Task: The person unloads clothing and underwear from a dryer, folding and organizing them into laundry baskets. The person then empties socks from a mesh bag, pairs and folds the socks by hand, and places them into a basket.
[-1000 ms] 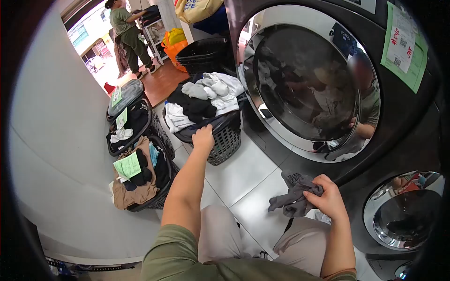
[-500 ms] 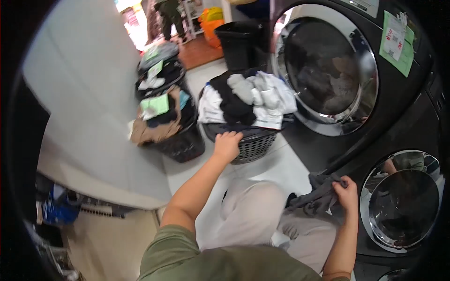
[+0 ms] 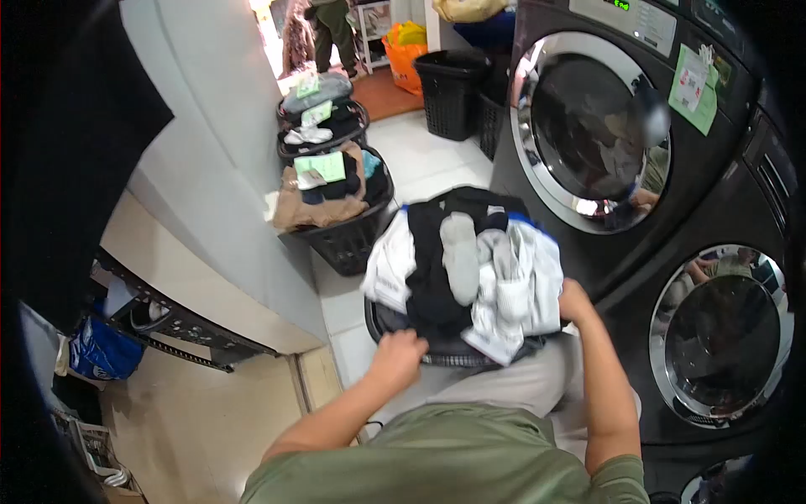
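A dark laundry basket [image 3: 457, 360] heaped with clothes is right in front of my legs. My left hand [image 3: 399, 357] is closed over its near left rim. At the right side my right hand [image 3: 575, 302] is closed at the basket's edge, its fingertips hidden beside a white garment [image 3: 544, 277]. On top of the heap lie a light grey sock [image 3: 459, 256], white socks [image 3: 510, 294], black clothing [image 3: 432, 294] and a white garment with print [image 3: 388, 269]. A small white paper [image 3: 495, 343] hangs near the front rim.
Filled baskets [image 3: 348, 244] with green slips line the left wall. A black bin [image 3: 453, 92] and an orange bag [image 3: 406, 63] stand farther back, near another person's legs [image 3: 334, 38]. Dark front-loading machines [image 3: 592, 134] flank the right; a blue bag [image 3: 105, 346] is lower left.
The basket has come nearer to my body, with my left hand still on its rim. My right hand has left the dark grey garment and moved up to the basket's right side.
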A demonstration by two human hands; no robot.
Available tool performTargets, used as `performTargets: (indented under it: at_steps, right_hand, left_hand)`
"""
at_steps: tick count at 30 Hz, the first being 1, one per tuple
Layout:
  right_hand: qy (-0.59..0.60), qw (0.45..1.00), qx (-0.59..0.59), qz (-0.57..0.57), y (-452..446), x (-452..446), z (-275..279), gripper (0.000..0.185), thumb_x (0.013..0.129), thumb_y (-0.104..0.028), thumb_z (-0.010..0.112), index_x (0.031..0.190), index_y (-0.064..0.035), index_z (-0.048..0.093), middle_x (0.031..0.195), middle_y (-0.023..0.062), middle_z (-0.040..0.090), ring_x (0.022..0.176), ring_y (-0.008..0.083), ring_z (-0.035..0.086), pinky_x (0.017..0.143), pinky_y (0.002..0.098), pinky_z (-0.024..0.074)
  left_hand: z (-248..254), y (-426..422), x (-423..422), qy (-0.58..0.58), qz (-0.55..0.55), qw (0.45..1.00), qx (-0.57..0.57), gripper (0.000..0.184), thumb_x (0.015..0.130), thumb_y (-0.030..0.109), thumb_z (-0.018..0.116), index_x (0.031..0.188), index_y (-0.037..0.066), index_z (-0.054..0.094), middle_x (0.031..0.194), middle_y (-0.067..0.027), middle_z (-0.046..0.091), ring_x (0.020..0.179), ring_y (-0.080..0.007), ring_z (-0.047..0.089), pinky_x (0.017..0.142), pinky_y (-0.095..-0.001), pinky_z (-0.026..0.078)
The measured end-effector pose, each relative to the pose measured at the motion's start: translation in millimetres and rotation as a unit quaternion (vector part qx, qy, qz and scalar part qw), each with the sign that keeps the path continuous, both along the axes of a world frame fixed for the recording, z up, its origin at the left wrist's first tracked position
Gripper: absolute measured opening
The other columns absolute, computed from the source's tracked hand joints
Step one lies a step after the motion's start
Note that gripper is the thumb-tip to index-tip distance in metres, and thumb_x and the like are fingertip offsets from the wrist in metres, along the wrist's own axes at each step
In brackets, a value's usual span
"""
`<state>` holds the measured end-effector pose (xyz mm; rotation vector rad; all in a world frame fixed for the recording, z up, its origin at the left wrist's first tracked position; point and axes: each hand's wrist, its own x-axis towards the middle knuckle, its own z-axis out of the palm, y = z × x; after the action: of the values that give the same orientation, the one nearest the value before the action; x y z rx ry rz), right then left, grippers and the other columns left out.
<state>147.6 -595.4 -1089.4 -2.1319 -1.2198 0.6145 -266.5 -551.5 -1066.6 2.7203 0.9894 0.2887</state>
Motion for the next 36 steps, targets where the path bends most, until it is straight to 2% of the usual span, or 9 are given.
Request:
performTargets:
  at_steps: [5, 6, 11, 19, 22, 25, 31, 33, 36]
  right_hand:
    - [-0.107, 0.993, -0.035, 0.028, 34.2, -43.5, -3.7, 0.044, 0.088, -0.03, 0.056, 0.112, 0.0065, 0.061, 0.11, 0.0315, 0.063, 0.106, 0.0456, 0.06, 0.09, 0.0458, 0.0472]
    - [-0.136, 0.99, -0.047, -0.007, 41.5, -68.9, 8.0, 0.028, 0.087, -0.014, 0.051, 0.103, 0.0078, 0.06, 0.103, 0.0305, 0.064, 0.101, 0.0466, 0.061, 0.088, 0.0486, 0.0483]
    - [-0.301, 0.933, -0.113, 0.161, 75.2, -183.8, 60.0, 0.02, 0.08, -0.003, 0.057, 0.094, 0.0066, 0.068, 0.116, 0.0258, 0.058, 0.097, 0.0394, 0.065, 0.085, 0.0448, 0.0532]
    - [-0.219, 0.961, 0.013, 0.17, 120.8, -213.3, 34.5, 0.022, 0.075, -0.003, 0.06, 0.095, 0.0008, 0.068, 0.111, 0.0212, 0.057, 0.099, 0.0393, 0.062, 0.085, 0.0454, 0.0523]
    - [-0.081, 0.973, 0.082, 0.201, 121.0, -171.8, 26.9, 0.045, 0.077, -0.012, 0.056, 0.121, -0.0037, 0.059, 0.113, 0.0207, 0.059, 0.099, 0.0413, 0.061, 0.088, 0.0461, 0.0496]
    - [-0.021, 0.988, 0.081, 0.128, 88.9, -157.8, 77.7, 0.06, 0.077, -0.014, 0.056, 0.136, -0.0069, 0.049, 0.116, 0.0229, 0.058, 0.099, 0.0422, 0.061, 0.089, 0.0449, 0.0497]
    - [-0.206, 0.943, -0.024, 0.262, 72.3, -213.0, 98.6, 0.069, 0.076, -0.015, 0.059, 0.143, -0.0117, 0.043, 0.13, 0.0247, 0.049, 0.098, 0.0406, 0.063, 0.085, 0.0462, 0.0522]
    - [-0.2, 0.909, -0.101, 0.351, 84.1, -228.4, 85.2, 0.063, 0.076, -0.016, 0.06, 0.138, -0.0114, 0.048, 0.14, 0.0268, 0.04, 0.099, 0.041, 0.064, 0.086, 0.0464, 0.052]
    - [-0.217, 0.865, -0.146, 0.428, 108.5, -236.1, 91.8, 0.046, 0.079, -0.014, 0.057, 0.123, -0.0023, 0.056, 0.141, 0.0323, 0.04, 0.093, 0.0412, 0.067, 0.08, 0.0464, 0.054]
  left_hand:
    - [6.1, -38.8, -38.0, -0.023, -0.002, 1.0, 0.009, 0.027, 0.069, 0.003, 0.06, 0.093, 0.014, 0.065, 0.086, -0.0072, 0.055, 0.087, -0.0276, 0.056, 0.075, -0.0399, 0.041]
    - [5.0, -41.5, -47.8, -0.024, 0.012, 0.999, 0.018, 0.027, 0.069, 0.003, 0.06, 0.093, 0.014, 0.065, 0.085, -0.0068, 0.055, 0.087, -0.0273, 0.056, 0.074, -0.04, 0.04]
    - [4.8, -52.9, -111.0, 0.034, 0.078, 0.995, 0.047, 0.03, 0.067, 0.004, 0.062, 0.094, 0.017, 0.066, 0.085, -0.0074, 0.054, 0.085, -0.0258, 0.055, 0.071, -0.0395, 0.037]
    - [15.4, -50.6, -124.9, 0.108, 0.137, 0.984, 0.042, 0.034, 0.069, 0.006, 0.065, 0.101, 0.015, 0.067, 0.093, -0.0096, 0.06, 0.09, -0.0278, 0.059, 0.075, -0.0414, 0.044]
    - [73.6, -28.0, -130.9, -0.048, 0.048, 0.986, -0.155, 0.029, 0.077, 0.011, 0.066, 0.106, 0.01, 0.068, 0.089, -0.0101, 0.064, 0.087, -0.0271, 0.064, 0.075, -0.0399, 0.05]
    - [128.6, 24.2, -126.6, -0.276, 0.181, 0.943, -0.032, 0.022, 0.087, 0.016, 0.064, 0.105, 0.005, 0.069, 0.073, -0.0073, 0.064, 0.072, -0.0247, 0.065, 0.071, -0.0334, 0.052]
    - [70.0, 168.5, -132.9, -0.1, 0.31, 0.933, 0.156, 0.048, 0.091, 0.045, 0.06, 0.135, 0.026, 0.056, 0.144, -0.0172, 0.044, 0.135, -0.0366, 0.039, 0.107, -0.0496, 0.035]
    - [42.9, 163.7, -121.8, -0.016, 0.328, 0.944, -0.016, 0.059, 0.088, 0.058, 0.056, 0.142, 0.037, 0.047, 0.155, -0.0184, 0.027, 0.143, -0.0419, 0.022, 0.112, -0.0555, 0.027]
    - [21.7, 151.6, -119.6, -0.121, 0.312, 0.939, -0.086, 0.058, 0.088, 0.051, 0.059, 0.141, 0.03, 0.048, 0.147, -0.0234, 0.037, 0.128, -0.0456, 0.045, 0.101, -0.0511, 0.042]
